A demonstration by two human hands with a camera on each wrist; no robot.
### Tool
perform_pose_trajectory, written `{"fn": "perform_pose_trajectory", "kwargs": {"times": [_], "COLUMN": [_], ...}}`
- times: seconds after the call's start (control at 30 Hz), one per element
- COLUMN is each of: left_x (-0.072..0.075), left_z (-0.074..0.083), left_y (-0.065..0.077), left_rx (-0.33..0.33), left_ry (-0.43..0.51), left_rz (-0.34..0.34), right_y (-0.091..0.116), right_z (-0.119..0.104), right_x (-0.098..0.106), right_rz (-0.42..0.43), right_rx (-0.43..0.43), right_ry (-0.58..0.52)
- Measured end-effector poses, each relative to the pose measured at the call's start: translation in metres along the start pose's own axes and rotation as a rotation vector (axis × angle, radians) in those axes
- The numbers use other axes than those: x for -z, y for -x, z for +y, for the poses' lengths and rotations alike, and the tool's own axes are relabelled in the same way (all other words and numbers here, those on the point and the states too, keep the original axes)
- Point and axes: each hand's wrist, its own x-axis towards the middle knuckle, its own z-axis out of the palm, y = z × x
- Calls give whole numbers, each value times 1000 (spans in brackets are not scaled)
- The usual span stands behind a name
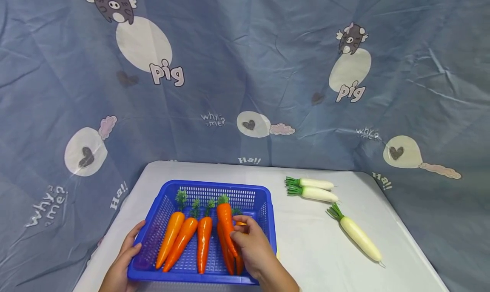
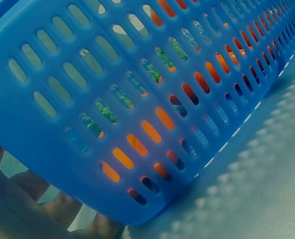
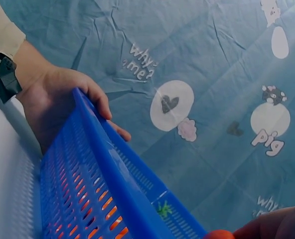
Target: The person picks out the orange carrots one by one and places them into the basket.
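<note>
A blue plastic basket with slotted walls holds several orange carrots with green tops. My left hand grips its left rim; in the right wrist view that hand has its fingers over the edge. Inside the basket's right part, my right hand pinches a carrot between thumb and fingers. This carrot lies over other carrots, partly hidden beneath it and the hand. Farther left lie a lighter orange carrot and two more beside it. Through the slots of the basket, the left wrist view shows orange and green.
On the white table, right of the basket, two white radishes lie side by side toward the back. Another white radish lies diagonally nearer the front. A blue printed cloth hangs behind and at both sides.
</note>
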Motion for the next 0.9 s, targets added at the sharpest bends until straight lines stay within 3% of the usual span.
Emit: {"fn": "perform_pose_trajectory", "kwargs": {"times": [0.37,0.9], "left_x": [2,0], "left_z": [-2,-1], "left_y": [-1,-1], "left_rx": [10,27], "left_ry": [-22,-19], "left_rz": [7,37], "right_y": [3,7], "right_z": [-1,-7], "right_x": [2,5], "right_rz": [-47,-71], "right_rx": [-46,-25], "right_ry": [-11,-85]}}
